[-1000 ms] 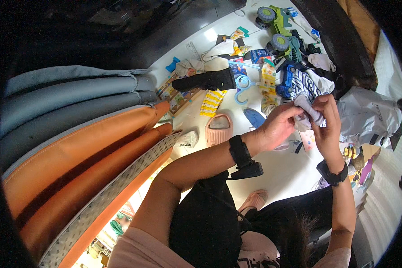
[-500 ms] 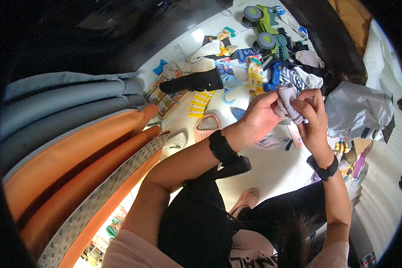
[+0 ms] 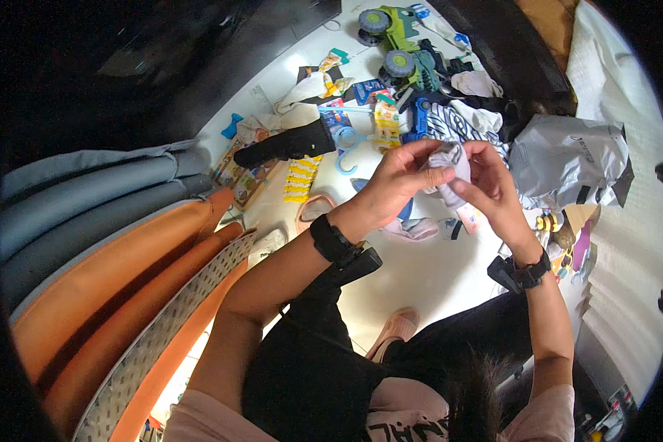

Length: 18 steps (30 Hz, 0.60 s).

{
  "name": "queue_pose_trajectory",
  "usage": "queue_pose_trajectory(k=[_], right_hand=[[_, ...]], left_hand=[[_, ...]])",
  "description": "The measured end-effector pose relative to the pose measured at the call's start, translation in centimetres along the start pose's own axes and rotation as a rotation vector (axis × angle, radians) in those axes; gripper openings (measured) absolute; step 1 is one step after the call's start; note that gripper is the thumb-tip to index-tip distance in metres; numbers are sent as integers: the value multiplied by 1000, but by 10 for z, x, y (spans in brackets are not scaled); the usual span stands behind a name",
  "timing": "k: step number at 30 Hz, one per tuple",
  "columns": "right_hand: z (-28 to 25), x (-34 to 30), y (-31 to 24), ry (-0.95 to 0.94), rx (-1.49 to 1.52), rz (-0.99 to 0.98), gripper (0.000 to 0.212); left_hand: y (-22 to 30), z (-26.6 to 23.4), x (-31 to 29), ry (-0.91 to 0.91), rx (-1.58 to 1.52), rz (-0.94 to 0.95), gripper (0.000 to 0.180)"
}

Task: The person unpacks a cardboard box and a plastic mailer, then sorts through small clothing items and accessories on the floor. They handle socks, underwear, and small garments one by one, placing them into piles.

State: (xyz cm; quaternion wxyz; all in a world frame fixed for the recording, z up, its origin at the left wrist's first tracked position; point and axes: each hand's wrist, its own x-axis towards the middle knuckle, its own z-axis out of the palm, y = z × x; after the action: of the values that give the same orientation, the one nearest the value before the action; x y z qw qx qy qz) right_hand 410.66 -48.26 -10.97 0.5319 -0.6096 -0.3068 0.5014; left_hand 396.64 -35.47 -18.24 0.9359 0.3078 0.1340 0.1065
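Observation:
Between my two hands is a pale lavender sock (image 3: 449,156), bunched into a short roll. My left hand (image 3: 399,183) grips it from the left, thumb across its front. From the other side my right hand (image 3: 493,190) pinches it with thumb and fingers; some fingertips are hidden behind the cloth. Below them on the floor lies another pale lavender sock (image 3: 414,230). Just beyond the hands are a striped black-and-white cloth (image 3: 460,124) and a blue toy car (image 3: 419,118). A black sock (image 3: 283,144) lies farther left, beside a yellow-and-white patterned piece (image 3: 300,177).
A green toy truck (image 3: 398,40) with big grey wheels stands at the back. At the right is a crumpled silver-grey plastic bag (image 3: 571,158). Orange and grey cushions (image 3: 118,272) line the left. A light-blue hanger (image 3: 346,151) and a pink slipper (image 3: 313,214) lie on the floor.
The view has shifted, so the floor things appear farther left. My left thumb has come across the sock's front, and my right fingers have moved from its top to its side. The sock looks more bunched.

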Motion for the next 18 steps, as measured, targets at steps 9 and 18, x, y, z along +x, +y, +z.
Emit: queue_pose_trajectory(k=[9, 18], right_hand=[[-14, -4, 2, 70, -219, -1, 23], [-5, 1, 1, 307, -594, -136, 23]], left_hand=[[-2, 8, -3, -9, 48, -44, 42], [6, 11, 3, -59, 241, 91, 43]])
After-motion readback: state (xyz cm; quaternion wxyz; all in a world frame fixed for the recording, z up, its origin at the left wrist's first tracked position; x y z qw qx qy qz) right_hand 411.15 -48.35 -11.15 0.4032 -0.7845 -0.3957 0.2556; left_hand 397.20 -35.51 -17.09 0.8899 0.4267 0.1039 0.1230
